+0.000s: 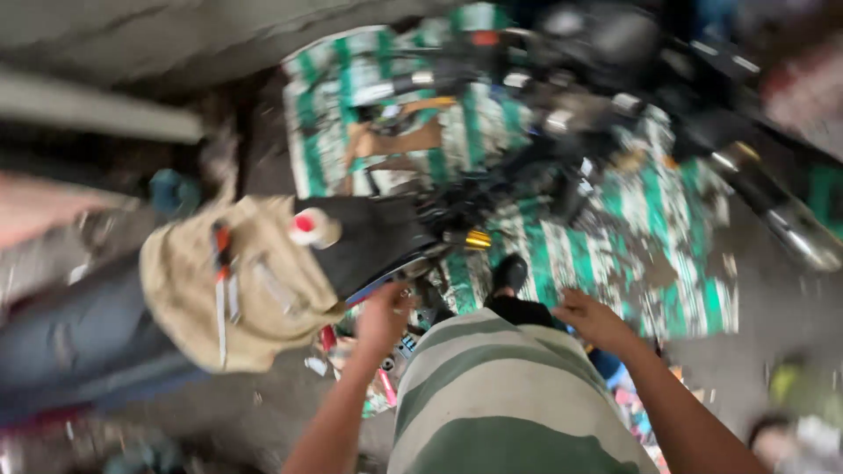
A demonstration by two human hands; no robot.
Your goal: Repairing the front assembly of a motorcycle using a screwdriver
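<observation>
Grey concrete floor (773, 307), dusty, carrying a green-and-white striped mat (667, 219) spread beyond the fingertips of both hands, with blurred dark metal parts and tools (492, 175) lying on it. Small pink and white litter (386, 386) on the bare floor beneath the left hand's fingers (391, 303).

— What was under the left hand (384, 314)?

— A black seat (373, 239), blurred, tilted, its lower edge right at the fingers; whether they gripped it couldn't be told. A tan cloth bag (230, 285) was draped just beside it, and a small red-and-white roll (311, 227) sat between the two.

— And the right hand (593, 320)?

— It hung low over the green-and-white striped mat (667, 219), fingers curled, nothing visible in it.
</observation>
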